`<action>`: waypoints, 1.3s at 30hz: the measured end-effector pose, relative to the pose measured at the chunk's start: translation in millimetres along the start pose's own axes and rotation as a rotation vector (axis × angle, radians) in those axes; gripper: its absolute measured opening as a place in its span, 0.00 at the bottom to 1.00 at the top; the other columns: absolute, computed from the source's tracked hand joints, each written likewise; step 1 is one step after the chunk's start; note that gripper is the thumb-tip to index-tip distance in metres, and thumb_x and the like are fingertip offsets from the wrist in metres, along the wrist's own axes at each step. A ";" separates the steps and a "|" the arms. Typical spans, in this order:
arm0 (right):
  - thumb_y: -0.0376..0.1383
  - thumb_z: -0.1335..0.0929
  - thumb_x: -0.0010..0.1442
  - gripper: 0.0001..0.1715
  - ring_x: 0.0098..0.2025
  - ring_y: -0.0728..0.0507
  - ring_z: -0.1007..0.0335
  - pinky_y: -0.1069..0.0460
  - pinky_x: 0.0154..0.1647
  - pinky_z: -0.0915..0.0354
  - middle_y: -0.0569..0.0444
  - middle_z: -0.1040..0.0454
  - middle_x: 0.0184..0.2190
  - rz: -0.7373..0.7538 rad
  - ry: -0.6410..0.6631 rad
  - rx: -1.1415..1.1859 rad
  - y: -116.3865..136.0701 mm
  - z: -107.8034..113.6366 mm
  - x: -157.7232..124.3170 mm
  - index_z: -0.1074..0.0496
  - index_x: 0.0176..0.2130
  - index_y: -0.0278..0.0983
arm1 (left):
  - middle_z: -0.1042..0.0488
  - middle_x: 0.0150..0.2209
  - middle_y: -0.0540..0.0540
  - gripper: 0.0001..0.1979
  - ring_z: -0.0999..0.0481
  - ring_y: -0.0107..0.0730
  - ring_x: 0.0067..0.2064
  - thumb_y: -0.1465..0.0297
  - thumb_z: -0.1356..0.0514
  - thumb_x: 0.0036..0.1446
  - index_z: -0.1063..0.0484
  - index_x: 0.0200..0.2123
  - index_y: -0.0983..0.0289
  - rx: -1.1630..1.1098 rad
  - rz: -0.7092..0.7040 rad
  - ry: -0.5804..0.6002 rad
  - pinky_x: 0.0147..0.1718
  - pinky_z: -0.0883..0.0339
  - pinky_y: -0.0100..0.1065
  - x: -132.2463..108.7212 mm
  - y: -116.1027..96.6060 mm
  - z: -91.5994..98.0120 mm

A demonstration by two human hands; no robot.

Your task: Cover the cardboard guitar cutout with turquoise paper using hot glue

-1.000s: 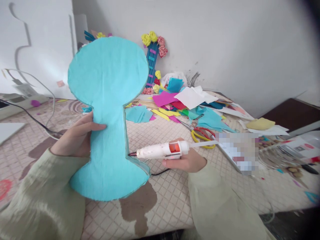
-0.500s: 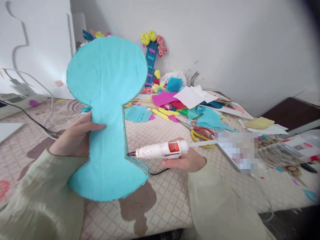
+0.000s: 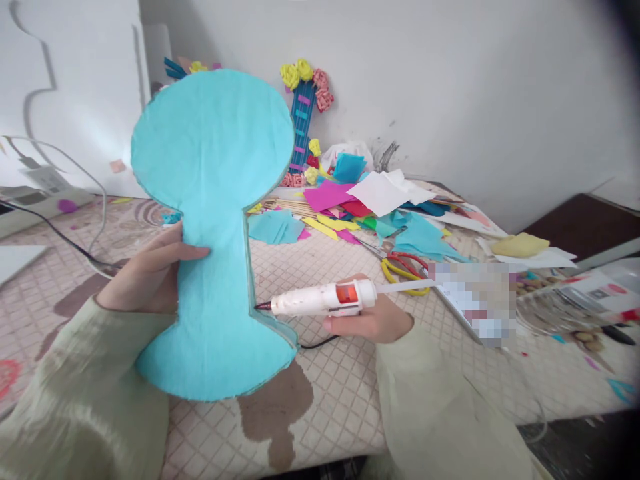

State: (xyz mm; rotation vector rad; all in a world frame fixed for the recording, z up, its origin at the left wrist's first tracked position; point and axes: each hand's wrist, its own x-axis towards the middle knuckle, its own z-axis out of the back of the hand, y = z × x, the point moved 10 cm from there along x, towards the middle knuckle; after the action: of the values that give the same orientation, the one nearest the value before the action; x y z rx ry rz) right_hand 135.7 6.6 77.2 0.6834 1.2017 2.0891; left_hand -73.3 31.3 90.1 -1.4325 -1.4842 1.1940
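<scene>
A large turquoise paper-covered cutout point(image 3: 214, 167), with a round top, a narrow middle and a flared base, is held upright above the table. My left hand point(image 3: 153, 270) grips its narrow middle from the left, thumb on the front and the other fingers hidden behind. In my right hand point(image 3: 375, 321) is a white hot glue gun point(image 3: 315, 300), a pale glue stick point(image 3: 407, 287) jutting from its back end. The gun's dark nozzle point(image 3: 263, 306) points left and meets the cutout's right edge, at the inner corner above the flared base.
Behind lie scattered coloured paper pieces point(image 3: 380, 193) and thin wooden sticks point(image 3: 287, 207). Scissors with red and yellow handles point(image 3: 405, 267) rest near a phone point(image 3: 463, 313) at the right. A blue frame with paper roses point(image 3: 303, 127) leans on the wall. Cables point(image 3: 65, 237) run at the left.
The cutout has shifted up very slightly. Both hands keep their grips, and the glue gun's nozzle stays at the same corner of the edge.
</scene>
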 end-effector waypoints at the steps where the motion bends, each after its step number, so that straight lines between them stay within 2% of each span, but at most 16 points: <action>1: 0.35 0.31 0.46 0.14 0.18 0.53 0.47 0.57 0.18 0.49 0.61 0.43 0.13 -0.006 0.001 -0.002 -0.5 -0.2 -0.1 0.39 0.17 0.34 | 0.23 0.34 0.56 0.25 0.24 0.48 0.35 0.78 0.38 0.38 0.29 0.45 0.65 0.001 0.000 -0.001 0.25 0.26 0.41 0.2 0.2 0.4; 11: 0.33 0.31 0.46 0.15 0.18 0.54 0.48 0.57 0.18 0.50 0.62 0.44 0.13 0.004 -0.018 0.010 0.7 2.6 0.7 0.40 0.17 0.34 | 0.23 0.36 0.56 0.25 0.24 0.47 0.36 0.78 0.39 0.40 0.29 0.46 0.65 0.006 0.010 0.014 0.24 0.26 0.39 0.1 1.6 -2.1; 18: 0.33 0.31 0.46 0.14 0.18 0.54 0.47 0.57 0.19 0.49 0.62 0.43 0.13 0.003 0.023 0.026 0.5 -1.2 0.0 0.39 0.17 0.34 | 0.22 0.36 0.55 0.25 0.24 0.47 0.35 0.79 0.39 0.38 0.29 0.45 0.65 0.008 0.005 0.015 0.22 0.26 0.37 0.6 0.8 -4.0; 27: 0.32 0.32 0.46 0.14 0.18 0.53 0.47 0.57 0.19 0.49 0.62 0.43 0.13 0.025 0.019 -0.026 3.7 -0.4 0.1 0.40 0.17 0.34 | 0.22 0.35 0.55 0.24 0.24 0.48 0.38 0.79 0.40 0.40 0.29 0.45 0.65 -0.003 0.000 0.013 0.28 0.26 0.40 2.6 0.9 -0.6; 31: 0.33 0.31 0.45 0.15 0.17 0.53 0.47 0.56 0.19 0.49 0.62 0.44 0.13 0.011 -0.049 -0.108 4.0 8.9 -1.8 0.40 0.16 0.34 | 0.22 0.34 0.55 0.24 0.25 0.48 0.38 0.80 0.39 0.39 0.30 0.45 0.66 -0.037 0.014 0.014 0.33 0.27 0.42 2.0 0.0 -0.9; 34: 0.34 0.31 0.43 0.10 0.19 0.52 0.45 0.56 0.20 0.47 0.61 0.41 0.14 -0.033 -0.110 -0.098 1.5 16.7 -2.3 0.36 0.18 0.34 | 0.23 0.33 0.54 0.23 0.24 0.46 0.38 0.80 0.42 0.41 0.30 0.45 0.65 -0.039 0.010 0.004 0.35 0.28 0.42 -1.8 -4.6 -2.2; 36: 0.34 0.32 0.44 0.07 0.20 0.51 0.42 0.56 0.21 0.44 0.60 0.38 0.16 -0.092 -0.167 0.008 -5.0 22.0 -1.1 0.34 0.21 0.34 | 0.23 0.32 0.53 0.22 0.24 0.44 0.36 0.79 0.43 0.42 0.30 0.45 0.64 -0.040 0.000 -0.011 0.34 0.27 0.41 -3.9 -8.5 -0.3; 39: 0.35 0.34 0.47 0.06 0.20 0.51 0.38 0.55 0.21 0.41 0.56 0.33 0.20 -0.153 -0.305 0.307 -19.7 32.0 2.9 0.32 0.25 0.33 | 0.23 0.29 0.53 0.22 0.24 0.42 0.31 0.78 0.44 0.42 0.30 0.44 0.65 -0.081 -0.029 -0.017 0.30 0.26 0.39 -3.2 -13.7 7.8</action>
State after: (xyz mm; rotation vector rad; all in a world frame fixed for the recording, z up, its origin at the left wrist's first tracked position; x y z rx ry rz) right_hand 161.1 34.3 74.5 0.9765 1.3612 1.6215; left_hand -84.5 27.9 101.1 -1.4527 -1.5750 1.1430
